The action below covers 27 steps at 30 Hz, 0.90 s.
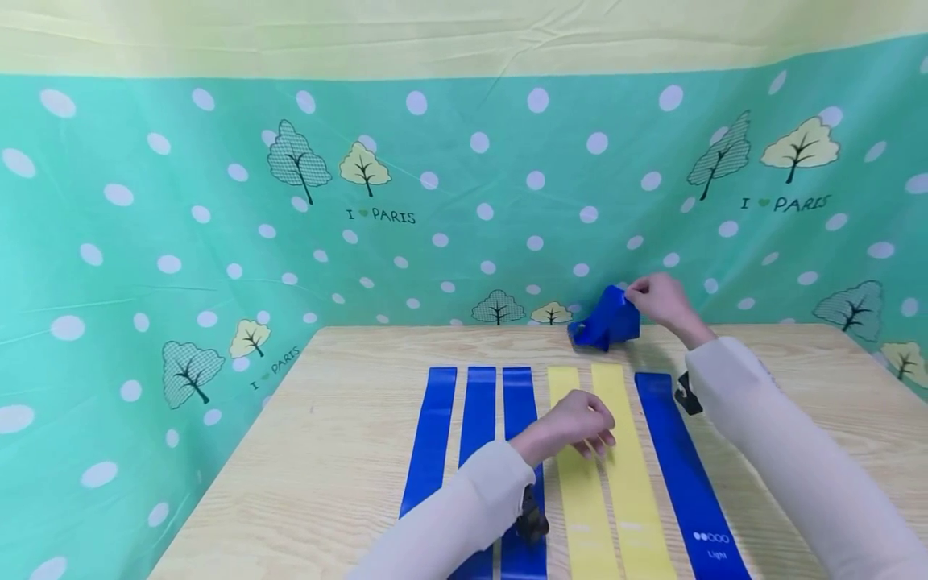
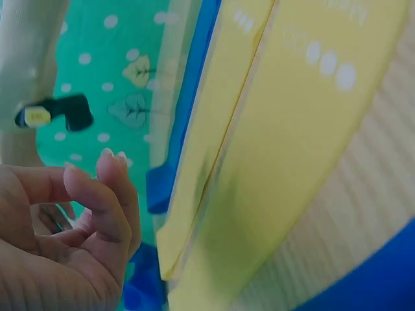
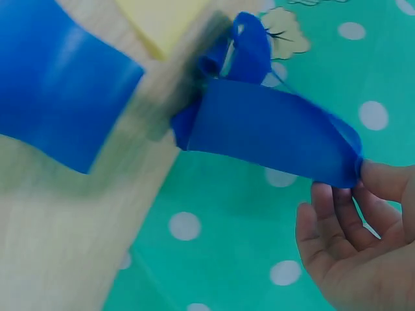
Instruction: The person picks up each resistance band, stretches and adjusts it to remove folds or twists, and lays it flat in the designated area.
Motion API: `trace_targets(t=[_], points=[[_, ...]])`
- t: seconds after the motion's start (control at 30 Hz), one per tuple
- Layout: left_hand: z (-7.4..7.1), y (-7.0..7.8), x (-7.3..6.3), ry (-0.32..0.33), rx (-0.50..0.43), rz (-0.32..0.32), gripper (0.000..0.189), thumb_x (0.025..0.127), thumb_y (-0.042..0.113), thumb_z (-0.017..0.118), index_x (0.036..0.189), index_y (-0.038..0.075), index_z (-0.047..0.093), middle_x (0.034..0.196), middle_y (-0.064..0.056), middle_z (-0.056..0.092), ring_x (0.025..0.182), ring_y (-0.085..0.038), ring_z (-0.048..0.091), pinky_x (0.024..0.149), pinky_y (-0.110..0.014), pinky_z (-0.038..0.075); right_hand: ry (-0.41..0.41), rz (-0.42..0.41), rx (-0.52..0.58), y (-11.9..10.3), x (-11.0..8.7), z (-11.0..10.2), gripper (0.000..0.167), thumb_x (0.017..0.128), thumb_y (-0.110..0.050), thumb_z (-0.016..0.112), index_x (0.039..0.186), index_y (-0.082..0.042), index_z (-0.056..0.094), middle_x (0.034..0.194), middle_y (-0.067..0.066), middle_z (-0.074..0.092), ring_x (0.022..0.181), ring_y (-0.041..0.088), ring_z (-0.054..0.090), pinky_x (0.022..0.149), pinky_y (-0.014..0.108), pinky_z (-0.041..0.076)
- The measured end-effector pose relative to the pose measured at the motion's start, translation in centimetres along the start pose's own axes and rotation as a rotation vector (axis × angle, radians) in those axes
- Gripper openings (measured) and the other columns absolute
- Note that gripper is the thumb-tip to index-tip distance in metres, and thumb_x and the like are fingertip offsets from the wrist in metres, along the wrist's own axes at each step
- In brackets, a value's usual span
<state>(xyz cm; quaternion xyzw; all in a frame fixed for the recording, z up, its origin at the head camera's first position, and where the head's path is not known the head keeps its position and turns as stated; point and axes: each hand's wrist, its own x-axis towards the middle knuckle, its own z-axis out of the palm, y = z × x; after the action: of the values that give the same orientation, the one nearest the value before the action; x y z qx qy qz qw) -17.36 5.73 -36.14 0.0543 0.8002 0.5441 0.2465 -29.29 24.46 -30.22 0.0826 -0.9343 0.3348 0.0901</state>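
Note:
At the far edge of the table my right hand (image 1: 661,300) pinches one end of a blue resistance band (image 1: 609,321) between thumb and fingers. The right wrist view shows that band (image 3: 272,133) looped and bunched, lifted at the pinched end, its other part low by the table edge. My left hand (image 1: 576,420) hovers over two flat yellow resistance bands (image 1: 634,467), fingers loosely curled. Nothing is between those fingers in the left wrist view, where the hand (image 2: 78,227) shows beside the yellow bands (image 2: 285,129).
Three flat blue bands (image 1: 429,443) lie left of the yellow ones, partly covered by my left sleeve. Another flat blue band (image 1: 685,467), printed "Light", lies to their right. A green dotted cloth (image 1: 449,201) hangs behind the wooden table (image 1: 304,451).

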Motion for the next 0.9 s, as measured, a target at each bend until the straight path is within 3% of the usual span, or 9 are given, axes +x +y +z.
trace_targets(t=[0.1, 0.27, 0.47, 0.67, 0.9], points=[[-0.7, 0.0, 0.4, 0.02, 0.003, 0.012, 0.01, 0.092, 0.008, 0.056, 0.086, 0.002, 0.061, 0.068, -0.007, 0.065, 0.054, -0.017, 0.057, 0.044, -0.023, 0.042, 0.0, -0.002, 0.001, -1.2, 0.0, -0.6, 0.031, 0.096, -0.013, 0.046, 0.104, 0.009, 0.065, 0.091, 0.024, 0.065, 0.062, 0.02, 0.047, 0.056, 0.03, 0.037], [-1.6, -0.1, 1.0, 0.052, -0.015, 0.035, 0.009, 0.093, 0.01, 0.056, 0.087, 0.005, 0.06, 0.07, -0.006, 0.067, 0.058, -0.02, 0.061, 0.046, -0.024, 0.043, -0.006, -0.001, 0.014, -3.2, 0.1, -1.5, 0.035, 0.099, -0.018, 0.044, 0.115, 0.009, 0.061, 0.108, 0.028, 0.063, 0.072, 0.021, 0.053, 0.06, 0.029, 0.041], [-2.2, -0.2, 1.6, 0.105, -0.064, 0.042, 0.012, 0.094, 0.012, 0.054, 0.094, 0.004, 0.064, 0.072, -0.005, 0.066, 0.059, -0.019, 0.06, 0.048, -0.024, 0.043, 0.035, 0.051, 0.127, -5.2, 0.1, -2.0, 0.036, 0.099, -0.022, 0.046, 0.117, 0.007, 0.059, 0.113, 0.026, 0.061, 0.077, 0.02, 0.06, 0.062, 0.028, 0.052], [-2.6, -0.4, 2.1, 0.166, -0.132, 0.072, 0.014, 0.095, 0.012, 0.053, 0.098, 0.005, 0.065, 0.073, -0.005, 0.066, 0.059, -0.017, 0.058, 0.047, -0.022, 0.042, -0.077, 0.102, 0.242, -5.8, -0.8, -0.5, 0.033, 0.098, -0.02, 0.05, 0.115, 0.007, 0.057, 0.112, 0.023, 0.059, 0.08, 0.017, 0.06, 0.066, 0.026, 0.056], [-3.1, -1.1, 2.4, 0.224, -0.167, 0.115, 0.026, 0.094, 0.008, 0.053, 0.118, 0.0, 0.059, 0.088, -0.01, 0.067, 0.072, -0.023, 0.065, 0.054, -0.023, 0.047, -0.17, 0.164, 0.337, -6.2, -2.3, 2.2, 0.033, 0.097, -0.016, 0.053, 0.119, 0.009, 0.052, 0.115, 0.025, 0.058, 0.086, 0.021, 0.063, 0.078, 0.037, 0.057]])
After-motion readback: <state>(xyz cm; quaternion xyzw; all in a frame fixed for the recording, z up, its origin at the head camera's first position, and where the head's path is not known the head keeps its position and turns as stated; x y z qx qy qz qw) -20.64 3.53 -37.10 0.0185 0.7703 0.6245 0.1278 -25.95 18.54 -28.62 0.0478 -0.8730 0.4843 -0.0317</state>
